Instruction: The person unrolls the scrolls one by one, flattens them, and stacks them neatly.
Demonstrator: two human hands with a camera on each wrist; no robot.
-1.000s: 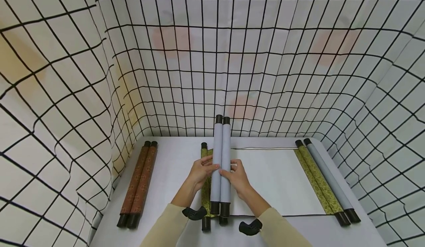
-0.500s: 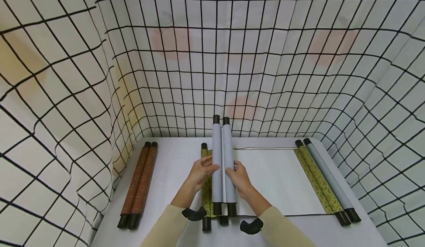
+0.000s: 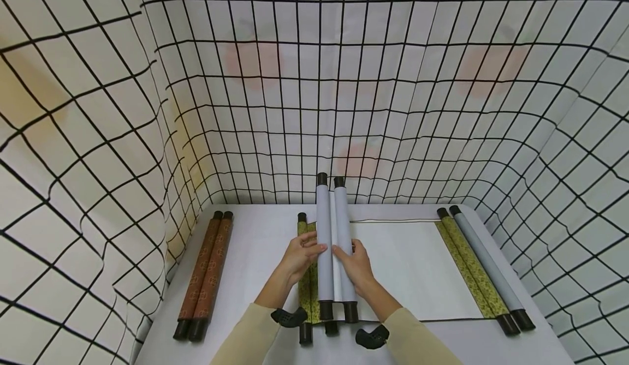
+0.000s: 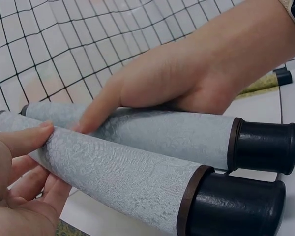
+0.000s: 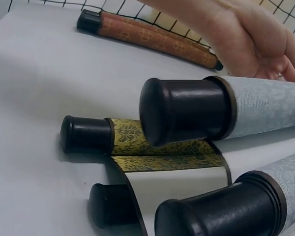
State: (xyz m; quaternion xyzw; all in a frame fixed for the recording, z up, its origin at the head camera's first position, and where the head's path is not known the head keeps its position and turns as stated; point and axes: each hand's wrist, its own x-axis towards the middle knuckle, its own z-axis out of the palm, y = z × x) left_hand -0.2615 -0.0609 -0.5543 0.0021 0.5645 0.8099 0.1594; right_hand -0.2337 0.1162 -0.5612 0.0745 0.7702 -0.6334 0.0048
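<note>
Both hands hold a pale blue scroll [image 3: 333, 245] lifted over the table, its two black-capped rollers slightly apart with a white strip between them. My left hand [image 3: 307, 250] grips the left roller [image 3: 322, 234] near its middle, fingers under and thumb on top. My right hand [image 3: 346, 257] grips the right roller [image 3: 343, 234]. In the left wrist view the left hand [image 4: 24, 172] cups the near roller [image 4: 123, 179], and the right hand [image 4: 196, 73] lies over the far roller [image 4: 172, 135]. The right wrist view shows both end caps [image 5: 184, 110] close up.
Under the hands an unrolled scroll [image 3: 408, 261] lies flat, white with green-gold brocade ends [image 3: 472, 267] and black knobs [image 5: 83, 133]. A rolled orange-brown scroll [image 3: 206, 272] lies along the table's left side. Gridded cloth walls [image 3: 314, 81] close in the table [image 3: 255, 256].
The two rollers have parted: the right roller has moved a little to the right with my right hand, and a white strip now shows between them. The left hand has stayed nearly still.
</note>
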